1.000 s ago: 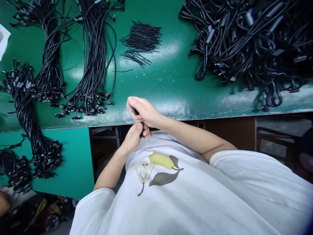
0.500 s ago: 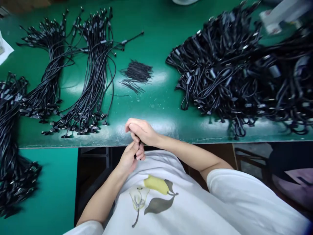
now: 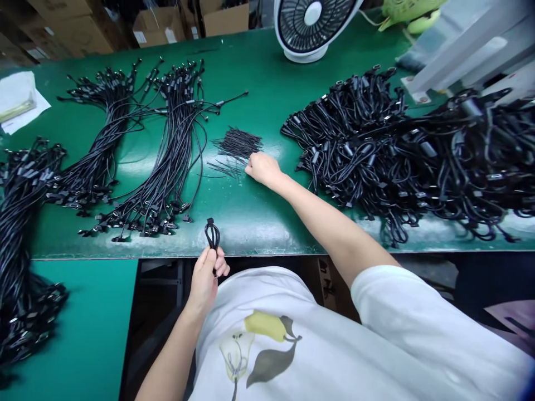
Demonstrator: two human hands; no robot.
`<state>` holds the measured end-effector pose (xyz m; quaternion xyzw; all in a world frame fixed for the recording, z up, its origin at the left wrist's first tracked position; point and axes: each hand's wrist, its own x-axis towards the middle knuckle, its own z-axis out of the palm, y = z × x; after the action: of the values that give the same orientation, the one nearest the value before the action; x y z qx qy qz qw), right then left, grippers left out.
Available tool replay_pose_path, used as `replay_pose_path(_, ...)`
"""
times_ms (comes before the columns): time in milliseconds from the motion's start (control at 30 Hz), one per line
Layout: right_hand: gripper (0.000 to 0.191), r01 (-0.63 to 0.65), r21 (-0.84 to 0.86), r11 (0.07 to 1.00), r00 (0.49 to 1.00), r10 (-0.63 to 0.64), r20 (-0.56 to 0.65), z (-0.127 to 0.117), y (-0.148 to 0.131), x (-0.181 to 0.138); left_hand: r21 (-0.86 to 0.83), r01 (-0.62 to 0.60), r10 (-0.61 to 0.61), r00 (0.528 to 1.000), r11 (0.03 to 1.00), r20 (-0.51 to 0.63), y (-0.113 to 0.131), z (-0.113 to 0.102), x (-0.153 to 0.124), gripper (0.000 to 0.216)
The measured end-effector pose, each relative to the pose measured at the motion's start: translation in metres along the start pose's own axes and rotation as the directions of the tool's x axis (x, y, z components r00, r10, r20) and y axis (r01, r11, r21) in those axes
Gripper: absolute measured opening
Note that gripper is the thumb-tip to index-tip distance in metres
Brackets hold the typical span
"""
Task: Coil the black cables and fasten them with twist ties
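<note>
My left hand (image 3: 208,273) is closed around a coiled black cable (image 3: 213,234), whose loop and plug stick up above the fingers at the table's front edge. Farther forward, my right hand (image 3: 264,168) rests at the near right side of a pile of short black twist ties (image 3: 239,143). Its fingers are pinched together at the ties; whether one is between them is hidden. Some loose ties (image 3: 225,169) lie just in front of the pile. To the left, a bundle of straight black cables (image 3: 169,145) is spread on the green table (image 3: 254,223).
More straight cables (image 3: 104,133) lie at the left, with another bundle (image 3: 20,223) hanging over the near edge. A large heap of coiled cables (image 3: 401,156) covers the right side. A fan (image 3: 307,55) and papers (image 3: 25,103) are toward the back; cardboard boxes (image 3: 159,28) stand beyond.
My hands have separated. The right one has reached forward to the twist ties, while the left has shifted slightly left, bringing the coiled cable into plain sight. The view has tilted up, showing the fan.
</note>
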<state>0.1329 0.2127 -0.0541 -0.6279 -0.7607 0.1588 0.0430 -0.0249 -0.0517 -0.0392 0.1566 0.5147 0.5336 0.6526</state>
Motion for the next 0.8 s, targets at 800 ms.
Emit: replay_pose_path(800,0.013,0.350,0.598,0.721,0.925,-0.368,-0.098,0.013,-0.003,-0.160,-0.003,-0.017,0.017,0.975,1.000,0.222,0.009,0.031,0.012,0.045)
